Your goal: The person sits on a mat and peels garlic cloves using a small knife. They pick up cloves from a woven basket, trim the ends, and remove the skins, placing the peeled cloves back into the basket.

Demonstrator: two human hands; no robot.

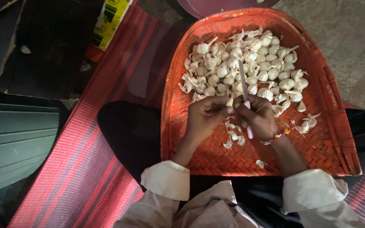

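Cream sleeves rolled at both forearms. Left hand [203, 116] pinches a garlic clove [230, 101] between fingertips; right hand [258, 118] is closed around a pink-handled knife [244, 90], blade pointing away over the pile. Both hands hover over a woven orange tray [317, 143]. Loose peels [233, 137] below hands. Garlic heap [246, 63] beyond, at tray's far half. Striped red mat [89, 169] underneath.

I sat on a red and purple striped mat [85, 169] on the grey floor [351, 46], with a green metal box [13, 139] and a dark board [43, 46] off to one side and a yellow and green packet [108, 21] lying near the board.
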